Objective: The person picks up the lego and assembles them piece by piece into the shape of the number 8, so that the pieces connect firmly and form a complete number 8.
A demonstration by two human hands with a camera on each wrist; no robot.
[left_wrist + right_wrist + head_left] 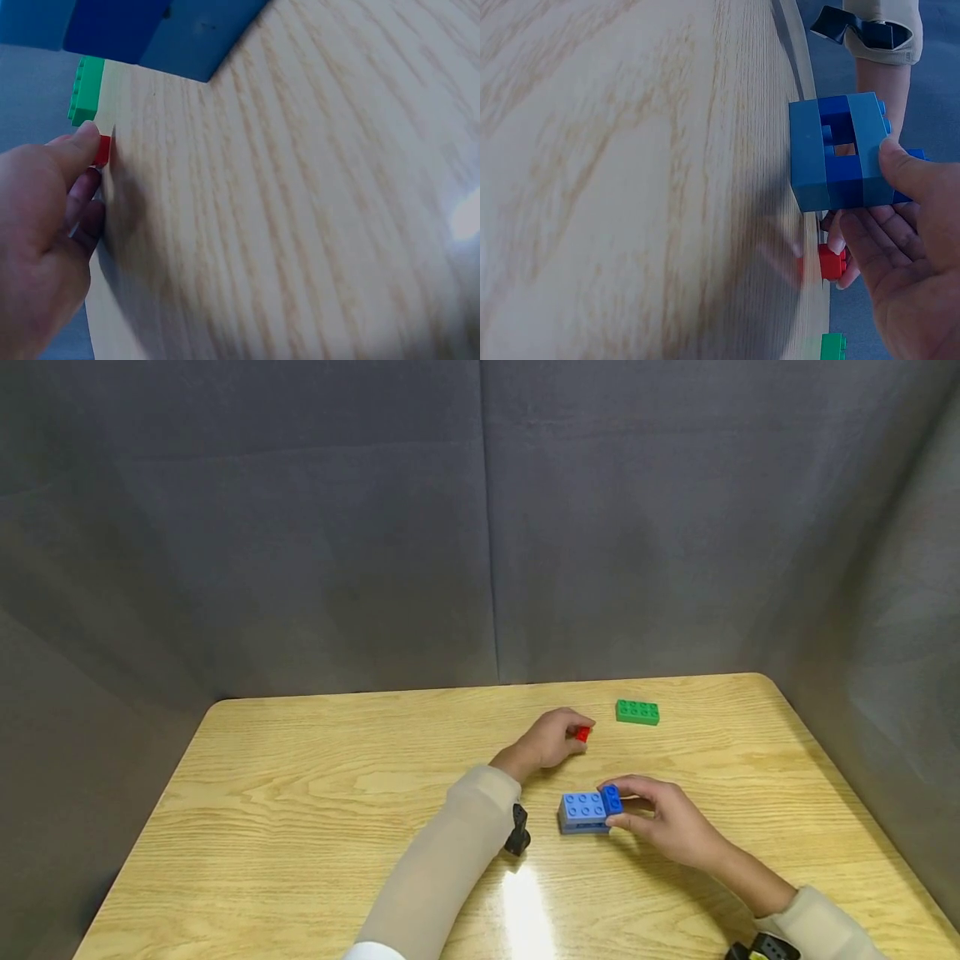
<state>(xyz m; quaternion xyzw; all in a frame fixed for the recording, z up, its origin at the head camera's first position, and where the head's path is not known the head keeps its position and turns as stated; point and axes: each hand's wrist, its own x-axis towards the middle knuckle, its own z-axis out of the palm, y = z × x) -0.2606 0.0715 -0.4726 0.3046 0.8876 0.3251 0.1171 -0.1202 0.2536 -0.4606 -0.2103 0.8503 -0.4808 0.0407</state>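
Note:
My left hand (551, 740) reaches to the far part of the table and pinches a small red brick (582, 734) between thumb and fingers. Nearer to me stands a stack of blue building bricks (582, 810), light blue at the top and bottom. In the right wrist view, dark blue bricks (844, 180) form its middle layer with a gap between them. My right hand (670, 822) pinches a small dark blue brick (612, 799) at the right end of the stack's top, with the thumb (900, 166) on the near side.
A green brick (637, 713) lies at the back of the wooden table (315, 810), just right of the red one. Grey curtains (360, 568) rise behind and beside the table. My left forearm (442, 868) stretches across the table to the left of the blue stack.

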